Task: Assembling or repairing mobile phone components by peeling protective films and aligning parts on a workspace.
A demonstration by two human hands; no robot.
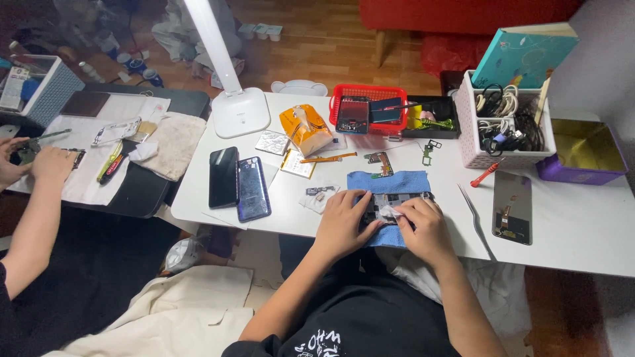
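An opened black phone (390, 203) with its inner parts showing lies on a blue cloth (389, 182) at the front of the white table (569, 231). My left hand (344, 221) rests on the phone's left end and holds it down. My right hand (426, 221) pinches a small white wipe (390, 213) against the middle of the phone. Both hands touch the phone.
Two dark phones (238, 182) lie to the left, a phone screen (511, 208) and tweezers (475, 215) to the right. Behind stand a white lamp base (239, 111), an orange packet (305, 129), a red basket (367, 109), a cable bin (506, 122). Another person's hands (36, 162) work at far left.
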